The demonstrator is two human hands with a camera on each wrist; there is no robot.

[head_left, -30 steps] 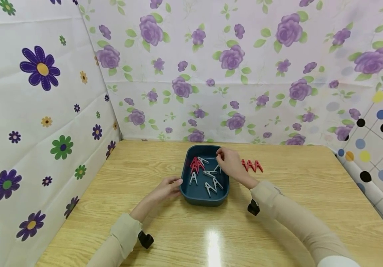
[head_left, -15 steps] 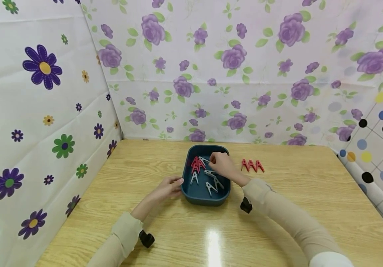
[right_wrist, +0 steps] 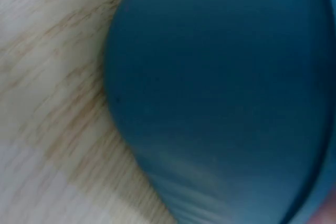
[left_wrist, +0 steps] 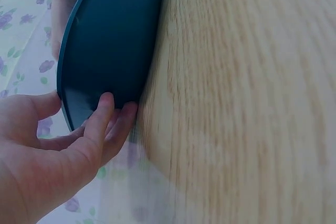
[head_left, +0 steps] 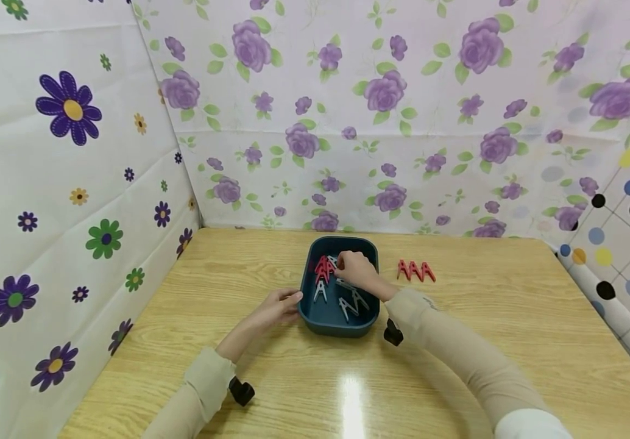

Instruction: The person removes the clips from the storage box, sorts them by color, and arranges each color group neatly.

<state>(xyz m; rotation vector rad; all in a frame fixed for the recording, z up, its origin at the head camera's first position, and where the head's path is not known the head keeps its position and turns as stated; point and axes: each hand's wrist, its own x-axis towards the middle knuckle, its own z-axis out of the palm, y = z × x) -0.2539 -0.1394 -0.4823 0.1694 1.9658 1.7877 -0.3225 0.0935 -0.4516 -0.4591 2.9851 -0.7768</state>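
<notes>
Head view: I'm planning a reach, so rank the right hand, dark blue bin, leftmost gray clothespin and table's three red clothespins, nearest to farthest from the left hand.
1. Dark blue bin: touching the left hand.
2. Leftmost gray clothespin: in the bin's left half.
3. Right hand: over the bin's right half.
4. Three red clothespins: on the table, rightmost.

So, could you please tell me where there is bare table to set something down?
Bare table lies beyond the left grip, between the blue bin and the daisy-print cloth, and between three red clothespins and the dotted cloth. Crowded: the bin's inside, with red and grey clothespins and the right grip.
</notes>
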